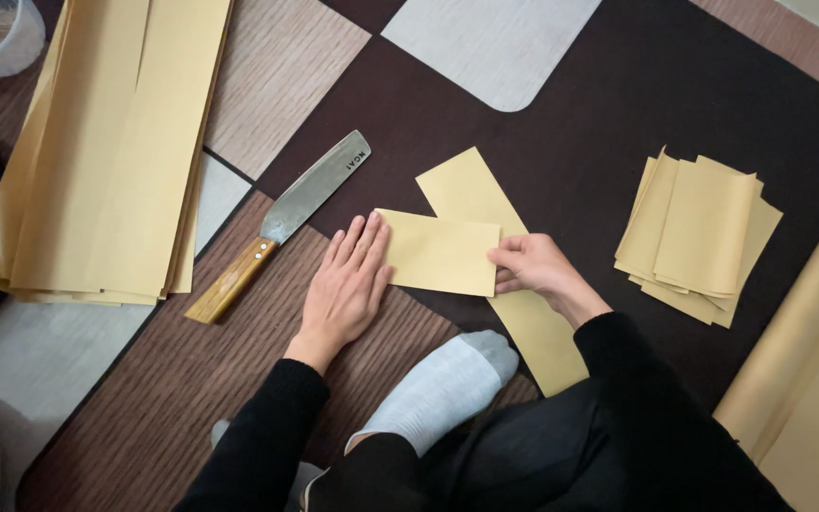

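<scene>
A person's left hand (345,284) lay flat, fingers released, pinning a folded paper strip (440,251) beside the knife (282,220), while the right hand (535,270) pinched its far edge to hold the crease.

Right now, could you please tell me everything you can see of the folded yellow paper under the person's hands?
The folded yellow paper is a small tan-yellow rectangle, matte and thin, lying flat and slightly tilted on the dark floor mat. It lies across a longer yellow strip that runs diagonally; whether the two are one sheet cannot be told. The left hand presses flat on its left edge, and the right hand pinches its right edge.
</scene>
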